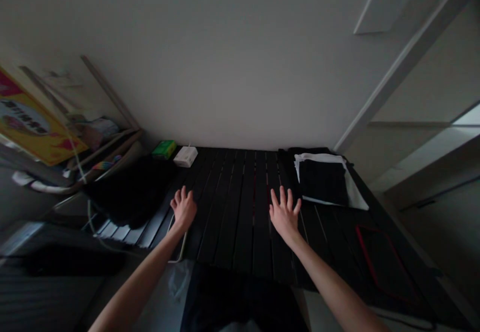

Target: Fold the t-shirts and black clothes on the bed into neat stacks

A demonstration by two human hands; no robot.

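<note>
"What is far to the left of the fingers?"

"A yellow and pink paper poster (33,119) leans there. A soft black lump of cloth (129,192) sits nearer, just left of the left hand's fingers."

"And the left hand (183,208)?"

"Its fingers (183,194) are spread wide and pinch nothing. A thin white bent wire (182,242) lies just below them, by the wrist."

"What is past those fingertips?"

"A little green box (165,149) and a white square plug box (185,156), up by the wall."

"What is between the hands?"

"A long black table made of slats (240,222)."

"And the right hand (285,214)?"

"Its fingers (281,197) are spread too, and hold nothing. I cannot tell if they press down or float just above the slats."

"What is right of them?"

"A folded black cloth on white paper (322,179) sits just ahead. A flat black thing with a thin red edge (382,264) lies farther right, lower than the fingers."
</note>
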